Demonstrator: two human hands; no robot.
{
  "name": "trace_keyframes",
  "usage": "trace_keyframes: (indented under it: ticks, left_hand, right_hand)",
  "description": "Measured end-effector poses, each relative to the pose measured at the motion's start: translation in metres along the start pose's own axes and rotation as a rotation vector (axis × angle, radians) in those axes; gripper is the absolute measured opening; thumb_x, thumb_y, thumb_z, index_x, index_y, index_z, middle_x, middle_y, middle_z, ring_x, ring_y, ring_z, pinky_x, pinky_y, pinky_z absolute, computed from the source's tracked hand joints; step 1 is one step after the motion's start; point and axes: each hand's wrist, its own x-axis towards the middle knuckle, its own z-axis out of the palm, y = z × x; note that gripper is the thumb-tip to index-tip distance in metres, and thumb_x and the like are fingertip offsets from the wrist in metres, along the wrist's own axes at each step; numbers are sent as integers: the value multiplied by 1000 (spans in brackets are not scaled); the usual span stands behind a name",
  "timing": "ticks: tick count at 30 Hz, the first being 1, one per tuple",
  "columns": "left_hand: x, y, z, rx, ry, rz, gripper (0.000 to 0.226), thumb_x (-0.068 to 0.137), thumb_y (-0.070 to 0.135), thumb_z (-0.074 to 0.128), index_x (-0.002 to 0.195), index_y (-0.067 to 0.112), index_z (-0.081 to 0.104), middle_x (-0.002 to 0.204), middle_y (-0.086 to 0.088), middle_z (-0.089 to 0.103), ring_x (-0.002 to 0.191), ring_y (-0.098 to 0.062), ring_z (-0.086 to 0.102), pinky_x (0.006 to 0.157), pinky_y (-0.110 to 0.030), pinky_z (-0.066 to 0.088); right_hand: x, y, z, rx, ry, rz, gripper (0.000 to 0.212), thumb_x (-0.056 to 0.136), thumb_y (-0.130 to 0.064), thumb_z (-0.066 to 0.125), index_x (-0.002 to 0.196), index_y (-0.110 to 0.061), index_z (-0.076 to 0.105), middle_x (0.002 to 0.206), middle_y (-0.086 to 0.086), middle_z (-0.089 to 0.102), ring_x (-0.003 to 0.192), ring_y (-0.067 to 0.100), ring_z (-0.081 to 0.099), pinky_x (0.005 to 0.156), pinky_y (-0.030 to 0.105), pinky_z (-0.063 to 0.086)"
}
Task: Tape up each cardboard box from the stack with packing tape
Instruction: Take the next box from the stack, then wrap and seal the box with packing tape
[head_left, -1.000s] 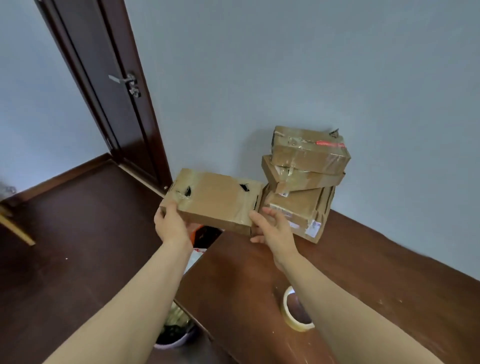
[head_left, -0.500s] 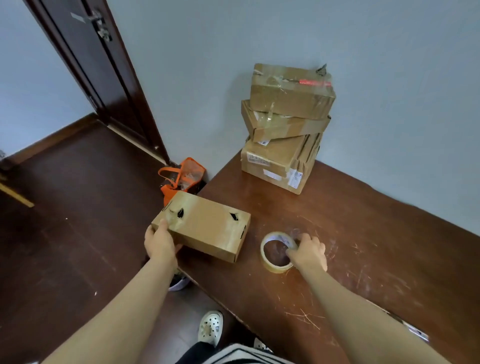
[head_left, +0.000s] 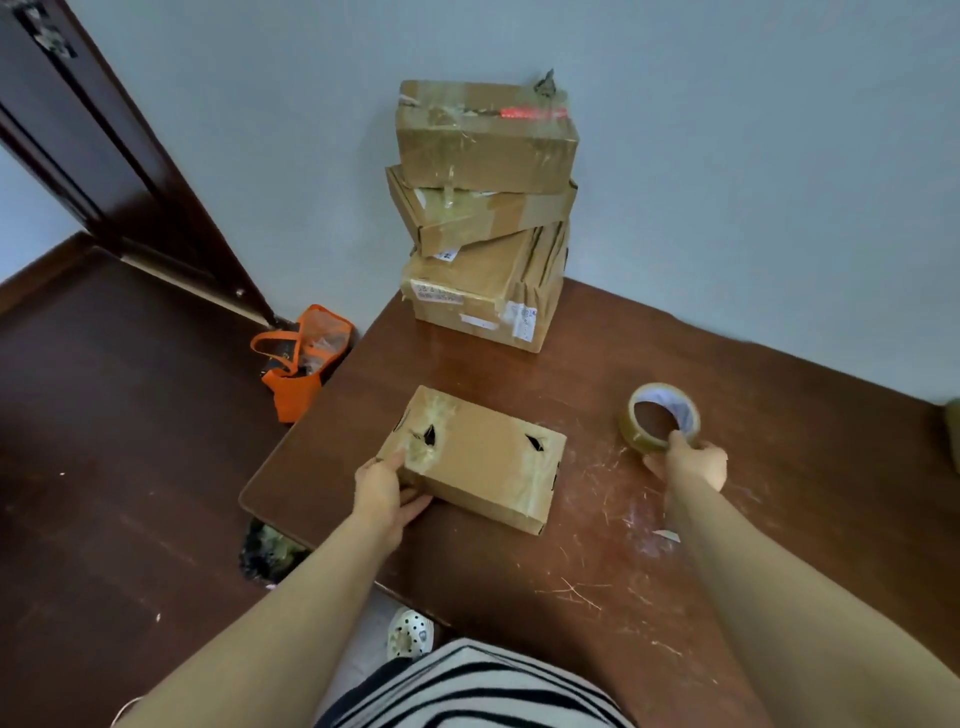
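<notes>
A flat cardboard box (head_left: 483, 460) with two small torn holes in its top lies on the brown table (head_left: 779, 467), near the table's left corner. My left hand (head_left: 387, 496) holds its near-left end, thumb on top. To the right, my right hand (head_left: 688, 462) grips a roll of clear packing tape (head_left: 658, 415), tilted up off the table. Against the wall at the back stands a stack of three cardboard boxes (head_left: 485, 213), the upper two crooked.
An orange bag (head_left: 301, 358) sits on the dark floor left of the table, below a dark wooden door (head_left: 104, 156). A white shoe (head_left: 410, 634) shows under the table's front edge. The tabletop is scratched to the right of the box.
The box came off the stack and down onto the table, then slid further in from the corner. My right hand let go of it and picked up the tape roll.
</notes>
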Motion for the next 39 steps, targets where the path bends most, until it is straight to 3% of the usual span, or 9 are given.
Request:
trace_keyframes:
  ticks: [3, 8, 11, 15, 18, 21, 26, 34, 39]
  left_hand:
    - [-1, -9, 10, 63, -53, -56, 54, 98, 16, 52, 145, 8, 28, 134, -17, 44, 112, -36, 52, 86, -43, 49]
    - [-7, -18, 15, 484, -95, 46, 38, 94, 18, 59, 126, 0, 50, 100, -13, 53, 85, -22, 54, 70, -30, 54]
    - [-6, -17, 11, 849, -90, 122, 48, 85, 29, 69, 122, 1, 56, 97, -8, 57, 83, -18, 56, 67, -30, 53]
    - [-3, -8, 10, 1270, -146, 530, 99, 68, 33, 84, 147, 9, 29, 149, -12, 31, 139, -26, 29, 114, -34, 26]
    - [1, 10, 21, 1301, -379, 648, 122, 65, 29, 87, 153, 11, 5, 161, -4, 2, 148, -18, -1, 119, -31, 4]
    - [12, 30, 29, 1329, -531, 579, 121, 66, 25, 87, 154, 18, 3, 161, 4, -8, 147, -11, -8, 117, -28, 1]
    - [29, 49, 40, 1413, -656, 518, 112, 67, 21, 86, 153, 21, 15, 161, 6, 2, 147, -10, 5, 114, -22, 8]
    - [44, 43, 47, 1332, -593, 535, 101, 67, 23, 86, 150, 18, 28, 160, -1, 13, 147, -14, 12, 119, -31, 13]
    - [47, 40, 48, 1316, -573, 574, 98, 67, 21, 87, 148, 17, 32, 152, -5, 28, 140, -17, 27, 110, -21, 21]
  right_hand:
    - [-18, -1, 0, -159, 120, -196, 46, 92, -19, 55, 135, -8, 43, 133, 15, 46, 110, 34, 56, 91, 41, 45]
    - [-72, 28, 10, -316, -322, -650, 15, 88, -13, 58, 101, -20, 64, 99, -2, 62, 91, 17, 60, 79, 24, 41]
    - [-86, 41, 17, -545, -528, -862, 21, 84, -13, 63, 104, -18, 67, 104, -7, 57, 94, 12, 57, 86, 27, 45]
    - [-91, 46, 20, -729, -575, -960, 36, 82, -16, 64, 118, -17, 63, 124, -3, 53, 115, 15, 46, 99, 30, 36]
    - [-91, 53, 18, -789, -604, -1025, 37, 81, -15, 64, 118, -14, 63, 125, -3, 52, 118, 14, 41, 99, 27, 34]
    - [-88, 58, 16, -768, -626, -1032, 35, 80, -12, 63, 115, -12, 65, 125, -1, 52, 120, 16, 42, 102, 36, 39]
    - [-86, 57, 15, -777, -649, -999, 33, 80, -12, 62, 113, -12, 66, 127, 0, 51, 125, 18, 41, 105, 38, 37]
    - [-94, 56, 21, -784, -585, -1023, 37, 75, -23, 53, 106, -12, 70, 118, 1, 58, 115, 23, 48, 96, 36, 41]
    - [-108, 65, 34, -823, -758, -1182, 43, 81, -25, 44, 111, -7, 69, 111, 8, 60, 104, 28, 55, 88, 36, 48]
